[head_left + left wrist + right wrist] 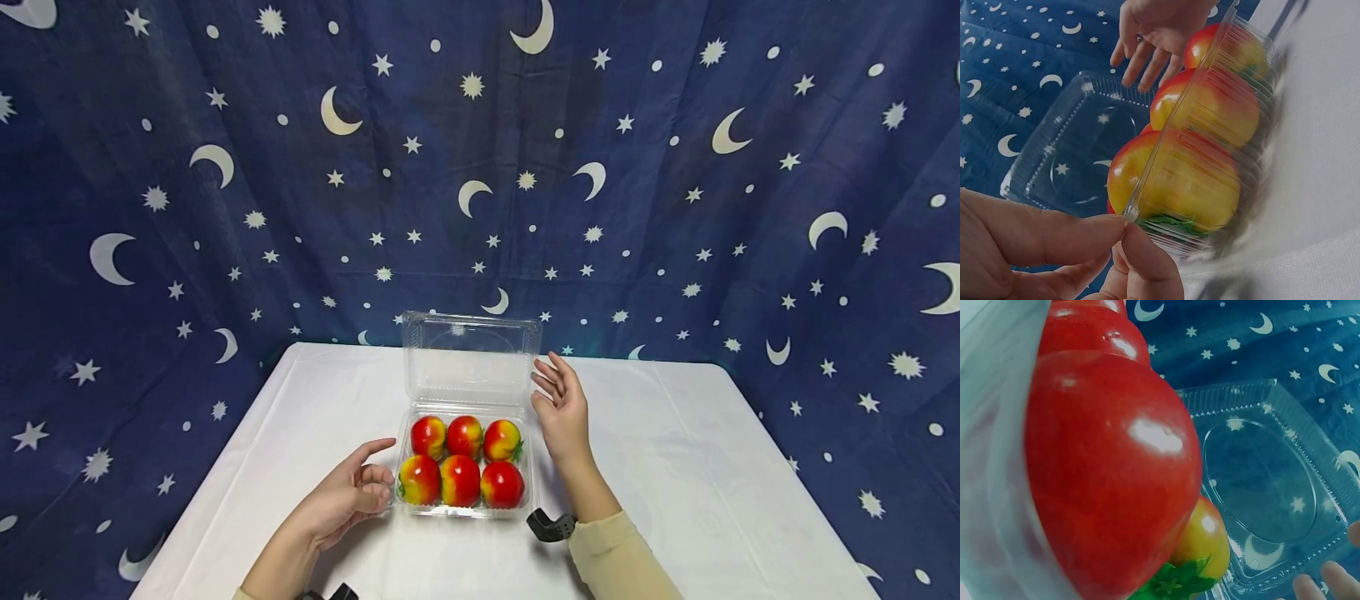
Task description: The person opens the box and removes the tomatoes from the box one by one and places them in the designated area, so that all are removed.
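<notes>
A clear plastic clamshell box (465,512) sits on the table, its transparent lid (468,375) raised at the back. Inside lie several glossy red-and-yellow fruits (460,481) in two rows, some showing green leaves (1175,579). My left hand (345,498) is at the box's left side. In the left wrist view its thumb and forefinger pinch the rim at the front corner. Beside the lid's right edge is my right hand (561,412), fingers spread and slightly bent, holding nothing. In the right wrist view, only its fingertips show near the lid.
A white cloth covers the table (697,467). Behind it hangs a dark blue curtain (637,208) printed with moons and stars. A black wrist device (551,526) is strapped on the right wrist, close to the box's front right corner.
</notes>
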`<state>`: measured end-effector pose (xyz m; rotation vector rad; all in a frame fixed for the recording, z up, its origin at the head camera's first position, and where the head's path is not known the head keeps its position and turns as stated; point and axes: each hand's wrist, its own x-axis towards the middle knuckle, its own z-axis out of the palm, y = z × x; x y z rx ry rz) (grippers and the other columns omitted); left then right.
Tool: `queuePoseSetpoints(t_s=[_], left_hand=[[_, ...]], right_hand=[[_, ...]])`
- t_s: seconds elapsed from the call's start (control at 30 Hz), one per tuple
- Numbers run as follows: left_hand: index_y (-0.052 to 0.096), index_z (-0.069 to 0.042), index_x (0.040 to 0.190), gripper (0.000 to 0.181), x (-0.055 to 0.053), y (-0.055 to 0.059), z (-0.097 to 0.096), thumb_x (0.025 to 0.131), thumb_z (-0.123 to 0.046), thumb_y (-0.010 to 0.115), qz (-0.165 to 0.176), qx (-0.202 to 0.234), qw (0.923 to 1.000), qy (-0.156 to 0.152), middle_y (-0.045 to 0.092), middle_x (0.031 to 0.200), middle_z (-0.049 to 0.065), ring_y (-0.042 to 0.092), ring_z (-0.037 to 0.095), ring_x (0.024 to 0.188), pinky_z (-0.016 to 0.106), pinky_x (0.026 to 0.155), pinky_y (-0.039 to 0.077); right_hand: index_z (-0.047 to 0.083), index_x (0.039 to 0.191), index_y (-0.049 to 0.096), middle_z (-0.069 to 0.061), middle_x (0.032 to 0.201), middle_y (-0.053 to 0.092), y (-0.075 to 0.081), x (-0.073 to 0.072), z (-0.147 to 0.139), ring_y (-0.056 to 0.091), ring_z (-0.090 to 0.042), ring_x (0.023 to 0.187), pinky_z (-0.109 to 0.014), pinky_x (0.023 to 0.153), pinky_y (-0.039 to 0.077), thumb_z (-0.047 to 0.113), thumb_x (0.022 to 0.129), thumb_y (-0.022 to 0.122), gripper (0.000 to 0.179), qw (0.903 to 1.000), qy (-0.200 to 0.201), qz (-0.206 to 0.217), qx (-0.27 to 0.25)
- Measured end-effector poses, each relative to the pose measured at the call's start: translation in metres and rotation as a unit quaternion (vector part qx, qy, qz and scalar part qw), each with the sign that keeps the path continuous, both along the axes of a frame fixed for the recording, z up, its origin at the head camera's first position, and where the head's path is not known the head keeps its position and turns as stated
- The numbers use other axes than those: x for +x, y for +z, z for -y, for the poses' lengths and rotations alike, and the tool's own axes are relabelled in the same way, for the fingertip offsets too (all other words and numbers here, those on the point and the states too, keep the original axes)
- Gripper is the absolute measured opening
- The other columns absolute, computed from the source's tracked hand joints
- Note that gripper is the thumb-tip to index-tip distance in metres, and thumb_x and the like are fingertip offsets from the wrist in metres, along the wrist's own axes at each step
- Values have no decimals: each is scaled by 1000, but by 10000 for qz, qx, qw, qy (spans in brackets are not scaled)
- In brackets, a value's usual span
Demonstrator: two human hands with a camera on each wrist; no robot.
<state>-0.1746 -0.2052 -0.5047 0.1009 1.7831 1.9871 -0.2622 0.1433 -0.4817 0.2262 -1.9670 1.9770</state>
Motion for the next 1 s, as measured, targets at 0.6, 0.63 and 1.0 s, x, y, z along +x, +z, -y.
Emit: queuePoseSetpoints(t_s=[0.6, 0.63, 1.0], left_hand=[[16, -6, 169, 101, 0, -1, 0, 84, 12, 68, -52, 9, 10000, -10, 60, 105, 4, 59, 8, 79, 22, 70, 54], [16, -6, 169, 101, 0, -2, 0, 84, 12, 68, -54, 9, 10000, -9, 60, 105, 4, 59, 8, 79, 22, 70, 54], [17, -6, 169, 101, 1, 0, -1, 84, 12, 69, 2, -15, 10000, 53, 60, 104, 3, 60, 8, 80, 23, 71, 55]], right_hand=[[7, 163, 40, -23, 162, 52, -5, -10, -12, 56, -46, 144, -27, 110, 55, -13, 97, 55, 71, 9970, 565, 504, -146], [7, 164, 39, -23, 162, 51, -6, -11, -13, 55, -46, 144, -27, 110, 55, -13, 97, 55, 71, 9967, 616, 511, -123], [9, 169, 28, -25, 169, 40, -8, -15, -19, 47, -52, 149, -28, 112, 53, -12, 98, 54, 78, 9911, 1174, 631, 11]])
